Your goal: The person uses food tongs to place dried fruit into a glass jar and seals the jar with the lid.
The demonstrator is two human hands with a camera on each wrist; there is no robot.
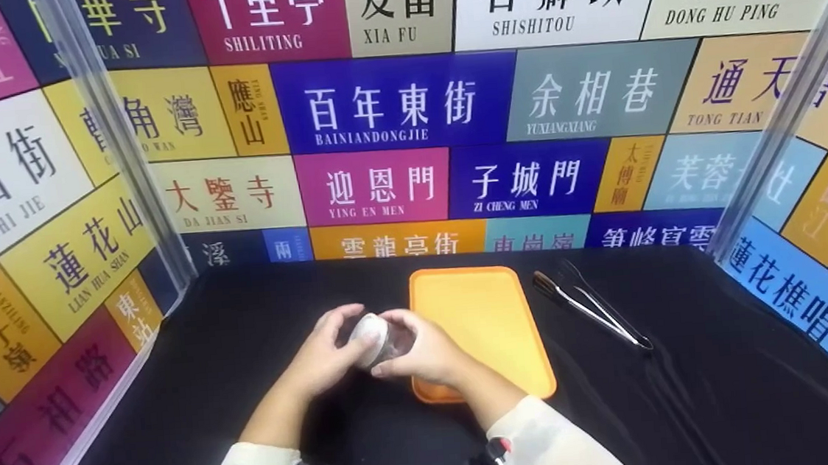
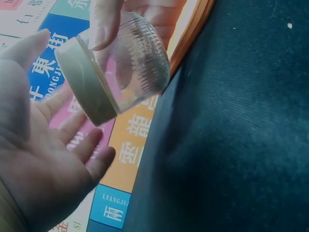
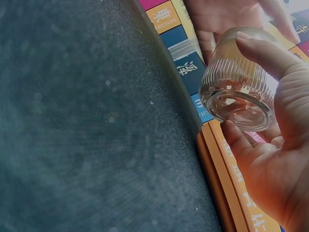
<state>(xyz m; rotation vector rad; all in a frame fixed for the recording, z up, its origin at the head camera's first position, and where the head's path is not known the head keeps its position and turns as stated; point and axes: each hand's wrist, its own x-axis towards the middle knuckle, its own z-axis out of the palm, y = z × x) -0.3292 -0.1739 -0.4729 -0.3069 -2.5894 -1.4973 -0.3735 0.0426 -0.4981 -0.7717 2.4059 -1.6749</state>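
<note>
A ribbed clear glass jar [image 3: 236, 79] is held tilted in the air by my right hand [image 1: 429, 353], whose thumb and fingers grip its sides. Its pale lid [image 2: 89, 82] is on and faces my left hand [image 1: 320, 358]. In the left wrist view, the left fingers are spread and slightly bent around the lid, with the thumb apart from it. Whether any left fingertip touches the lid's far side is hidden. The jar looks empty through the glass.
An orange tray [image 1: 476, 316] lies on the black-covered table [image 1: 242, 298], partly beneath my right forearm. Metal tongs [image 1: 597, 310] with a brown part at one tip lie to its right. Panels of colourful place-name signs [image 1: 396, 104] enclose the back and sides.
</note>
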